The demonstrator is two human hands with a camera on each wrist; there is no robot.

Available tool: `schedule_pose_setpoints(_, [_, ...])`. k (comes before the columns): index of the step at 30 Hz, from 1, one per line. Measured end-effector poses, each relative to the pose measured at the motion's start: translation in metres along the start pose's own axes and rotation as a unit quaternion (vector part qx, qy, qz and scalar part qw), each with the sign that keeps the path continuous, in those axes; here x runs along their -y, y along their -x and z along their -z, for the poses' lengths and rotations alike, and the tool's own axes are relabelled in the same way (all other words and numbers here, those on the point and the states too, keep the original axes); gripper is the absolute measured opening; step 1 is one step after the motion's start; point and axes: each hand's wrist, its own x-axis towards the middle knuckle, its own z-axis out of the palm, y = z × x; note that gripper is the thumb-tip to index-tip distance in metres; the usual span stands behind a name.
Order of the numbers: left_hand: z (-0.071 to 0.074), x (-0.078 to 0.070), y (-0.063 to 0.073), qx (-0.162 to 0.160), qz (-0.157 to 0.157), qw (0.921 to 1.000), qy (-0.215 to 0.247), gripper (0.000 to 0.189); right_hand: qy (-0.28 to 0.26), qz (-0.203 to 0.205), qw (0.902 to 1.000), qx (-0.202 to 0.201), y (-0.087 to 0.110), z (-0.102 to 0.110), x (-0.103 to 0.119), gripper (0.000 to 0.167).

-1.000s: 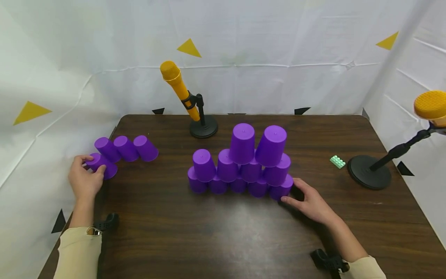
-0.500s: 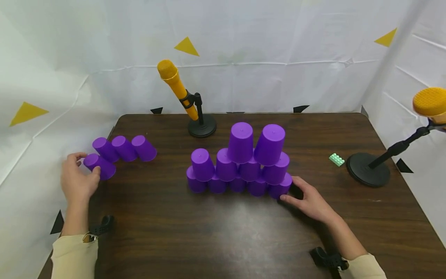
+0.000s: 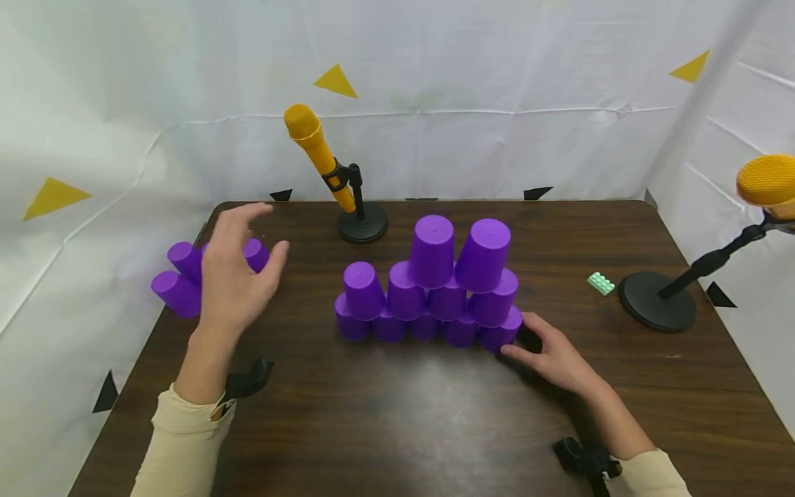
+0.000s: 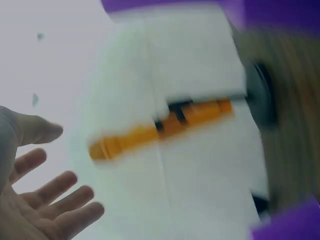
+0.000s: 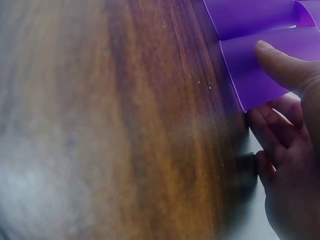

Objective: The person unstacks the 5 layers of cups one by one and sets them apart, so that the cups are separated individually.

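Note:
Upside-down purple cups stand stacked in a pyramid mid-table. Its bottom row (image 3: 389,329) carries a middle row (image 3: 364,290), and two cups (image 3: 433,252) top that toward the right. My right hand (image 3: 555,357) holds the bottom row's right-end cup (image 3: 502,331), its thumb along the near side and its fingers behind. My left hand (image 3: 236,279) is raised at the left with thumb and fingers spread, holding nothing. It partly hides a group of loose purple cups (image 3: 179,294) at the table's left edge.
A yellow microphone (image 3: 319,157) on a black stand is at the back. Another yellow microphone (image 3: 768,179) stands at the right, its round base (image 3: 657,304) beside a small green toy brick (image 3: 601,283). White sheeting (image 3: 472,90) surrounds the brown table (image 3: 397,428).
My left hand has left the loose cup it was at and moved right and up. The loose cups and pyramid look the same. My right hand has stayed at its cup.

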Motion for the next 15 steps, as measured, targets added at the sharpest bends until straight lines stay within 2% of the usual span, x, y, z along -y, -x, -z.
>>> schedule_pose_setpoints(3, [-0.021, -0.028, -0.006, 0.058, -0.029, 0.9963, 0.057, 0.048, 0.002, 0.007, 1.0000, -0.006, 0.000, -0.002, -0.001, 0.061])
schedule_pose_setpoints(6, [-0.043, -0.054, -0.005, 0.091, -0.056, 0.9876, 0.115, 0.047, 0.002, 0.009, 0.9999, -0.006, 0.002, -0.003, -0.002, 0.061])
schedule_pose_setpoints(8, [-0.058, -0.070, -0.004, 0.100, -0.078, 0.9817, 0.142, 0.046, 0.000, 0.007, 1.0000, -0.005, 0.003, -0.003, -0.003, 0.061])
schedule_pose_setpoints(11, [-0.078, -0.089, -0.003, 0.097, -0.103, 0.9756, 0.168, 0.047, -0.002, 0.006, 1.0000, -0.004, 0.001, -0.002, -0.003, 0.062])
schedule_pose_setpoints(15, [-0.100, -0.105, -0.002, 0.091, -0.108, 0.9718, 0.189, 0.048, 0.001, 0.005, 1.0000, -0.005, -0.001, 0.000, -0.003, 0.062])
